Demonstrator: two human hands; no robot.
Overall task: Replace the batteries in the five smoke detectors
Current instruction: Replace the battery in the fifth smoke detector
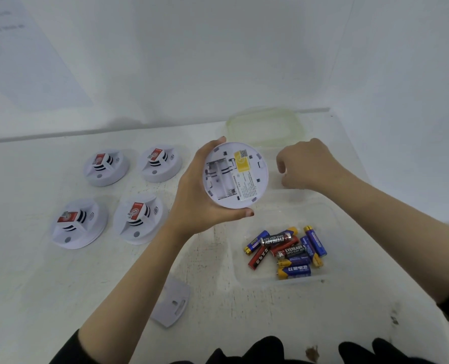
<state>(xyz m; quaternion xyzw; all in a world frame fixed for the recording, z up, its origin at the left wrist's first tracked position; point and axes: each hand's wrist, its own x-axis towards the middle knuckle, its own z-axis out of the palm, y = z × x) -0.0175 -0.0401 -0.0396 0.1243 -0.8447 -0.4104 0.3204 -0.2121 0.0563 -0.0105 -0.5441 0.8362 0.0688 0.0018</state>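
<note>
Head: left hand (192,198) grips detector (235,177); right hand (308,164) curled.

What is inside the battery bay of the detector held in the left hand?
The bay of the smoke detector in the left hand is empty: only its metal contacts show. The detector's front side faces away, unseen.

1 view: head camera, close above the table (21,285), facing forward and down; wall (218,61) fills upper frame.
</note>
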